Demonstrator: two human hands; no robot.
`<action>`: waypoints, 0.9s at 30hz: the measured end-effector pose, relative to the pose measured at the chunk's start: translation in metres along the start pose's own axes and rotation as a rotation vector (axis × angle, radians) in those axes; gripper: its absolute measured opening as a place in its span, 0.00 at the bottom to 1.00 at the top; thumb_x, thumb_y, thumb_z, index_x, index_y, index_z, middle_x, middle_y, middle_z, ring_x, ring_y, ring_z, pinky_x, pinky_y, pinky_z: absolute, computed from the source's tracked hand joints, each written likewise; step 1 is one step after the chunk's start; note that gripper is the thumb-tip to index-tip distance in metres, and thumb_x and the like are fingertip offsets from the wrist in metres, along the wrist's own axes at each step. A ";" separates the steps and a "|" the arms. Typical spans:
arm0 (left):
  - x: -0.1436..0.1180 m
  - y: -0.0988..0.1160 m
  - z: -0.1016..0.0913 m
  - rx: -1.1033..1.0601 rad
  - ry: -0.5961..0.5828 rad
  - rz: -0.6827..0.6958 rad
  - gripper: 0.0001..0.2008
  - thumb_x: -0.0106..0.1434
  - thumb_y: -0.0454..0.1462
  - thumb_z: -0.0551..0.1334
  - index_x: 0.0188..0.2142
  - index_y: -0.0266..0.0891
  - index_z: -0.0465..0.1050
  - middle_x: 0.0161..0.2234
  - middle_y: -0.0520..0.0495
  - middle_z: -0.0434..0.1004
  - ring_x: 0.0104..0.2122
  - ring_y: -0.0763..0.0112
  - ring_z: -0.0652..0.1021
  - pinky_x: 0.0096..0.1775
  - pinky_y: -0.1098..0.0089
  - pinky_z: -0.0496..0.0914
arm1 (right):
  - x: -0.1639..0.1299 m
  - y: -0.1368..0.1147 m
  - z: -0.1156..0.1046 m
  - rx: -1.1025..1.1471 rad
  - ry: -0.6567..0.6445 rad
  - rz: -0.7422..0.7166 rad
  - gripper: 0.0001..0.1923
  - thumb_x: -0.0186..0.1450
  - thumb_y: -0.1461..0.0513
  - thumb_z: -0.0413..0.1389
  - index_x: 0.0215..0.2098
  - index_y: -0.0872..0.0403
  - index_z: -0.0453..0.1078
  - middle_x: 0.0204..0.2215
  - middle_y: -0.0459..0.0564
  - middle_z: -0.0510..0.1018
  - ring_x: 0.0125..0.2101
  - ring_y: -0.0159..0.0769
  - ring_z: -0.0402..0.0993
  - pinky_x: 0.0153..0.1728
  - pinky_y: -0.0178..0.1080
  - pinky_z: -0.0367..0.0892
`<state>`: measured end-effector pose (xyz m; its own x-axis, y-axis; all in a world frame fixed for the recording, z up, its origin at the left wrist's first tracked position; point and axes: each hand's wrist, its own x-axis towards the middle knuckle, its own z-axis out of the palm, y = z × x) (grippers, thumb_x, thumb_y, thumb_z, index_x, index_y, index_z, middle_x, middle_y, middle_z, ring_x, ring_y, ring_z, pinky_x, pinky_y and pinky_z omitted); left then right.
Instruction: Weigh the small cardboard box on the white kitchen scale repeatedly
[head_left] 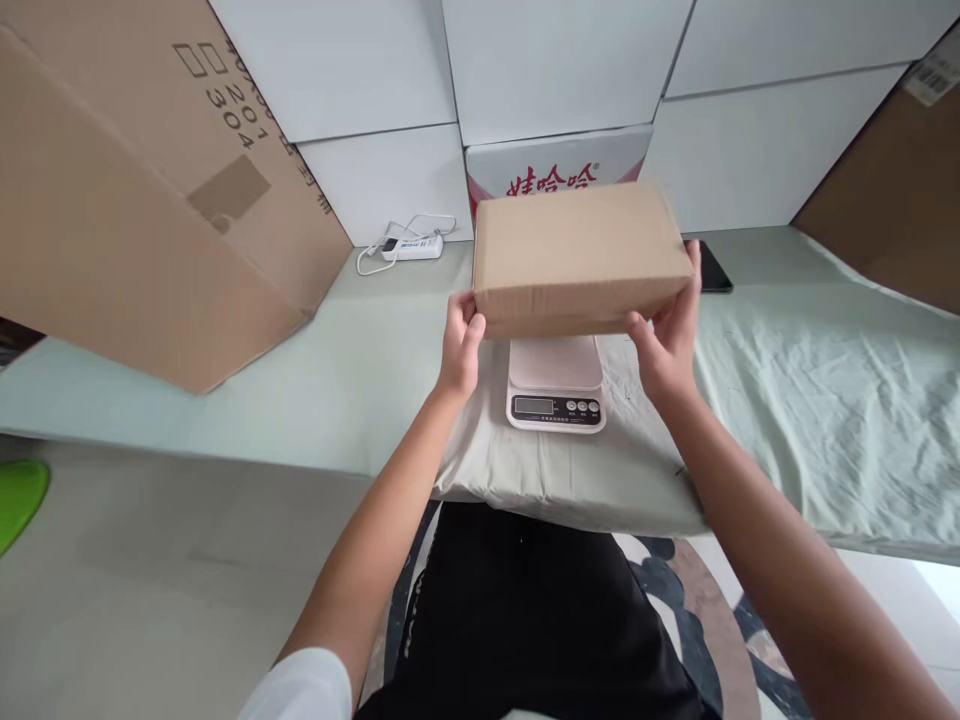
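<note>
Overhead, from the head view: a small cardboard box (581,258) is held in the air above a kitchen scale (556,384), not touching it. The left hand (459,345) is clamped on its left end, the right hand (670,330) on its right end. Plain brown corrugated board, closed, unmarked, edges crisp. Judged stiff and light, not slippery; best taken at the two short ends. The scale rests on a pale green cloth (787,400); a phone (712,268) lies behind.
</note>
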<state>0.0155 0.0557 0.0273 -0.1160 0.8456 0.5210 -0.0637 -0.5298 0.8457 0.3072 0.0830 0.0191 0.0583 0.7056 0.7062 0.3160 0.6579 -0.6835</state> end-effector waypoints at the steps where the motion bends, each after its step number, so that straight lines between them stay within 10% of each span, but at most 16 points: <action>1: -0.013 0.006 -0.002 -0.003 -0.008 -0.006 0.33 0.67 0.68 0.65 0.58 0.50 0.73 0.62 0.40 0.81 0.69 0.48 0.78 0.69 0.49 0.74 | -0.012 -0.006 -0.005 -0.010 0.003 -0.016 0.61 0.62 0.27 0.60 0.84 0.30 0.41 0.84 0.46 0.53 0.80 0.62 0.57 0.73 0.65 0.71; 7: -0.057 0.009 -0.010 0.036 0.019 -0.071 0.33 0.68 0.69 0.61 0.55 0.49 0.72 0.56 0.41 0.81 0.62 0.50 0.80 0.64 0.51 0.74 | -0.059 -0.005 -0.011 -0.057 0.029 -0.023 0.62 0.62 0.26 0.59 0.84 0.35 0.42 0.82 0.53 0.55 0.79 0.66 0.56 0.73 0.71 0.66; 17: -0.054 0.009 -0.009 0.057 0.084 -0.147 0.37 0.66 0.71 0.60 0.58 0.48 0.73 0.65 0.38 0.81 0.68 0.47 0.79 0.70 0.49 0.71 | -0.058 -0.018 -0.009 -0.016 0.086 0.047 0.44 0.68 0.34 0.58 0.78 0.31 0.58 0.72 0.52 0.72 0.66 0.60 0.74 0.63 0.66 0.75; 27: -0.056 0.010 -0.010 0.069 0.093 -0.148 0.38 0.65 0.72 0.62 0.59 0.48 0.73 0.62 0.39 0.85 0.66 0.47 0.81 0.68 0.50 0.73 | -0.055 -0.038 -0.009 -0.023 0.101 0.123 0.43 0.66 0.32 0.57 0.75 0.34 0.62 0.71 0.54 0.71 0.70 0.64 0.69 0.62 0.65 0.76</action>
<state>0.0113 0.0029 0.0055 -0.2017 0.9026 0.3803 -0.0186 -0.3917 0.9199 0.3005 0.0170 0.0074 0.1929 0.7496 0.6332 0.3223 0.5611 -0.7624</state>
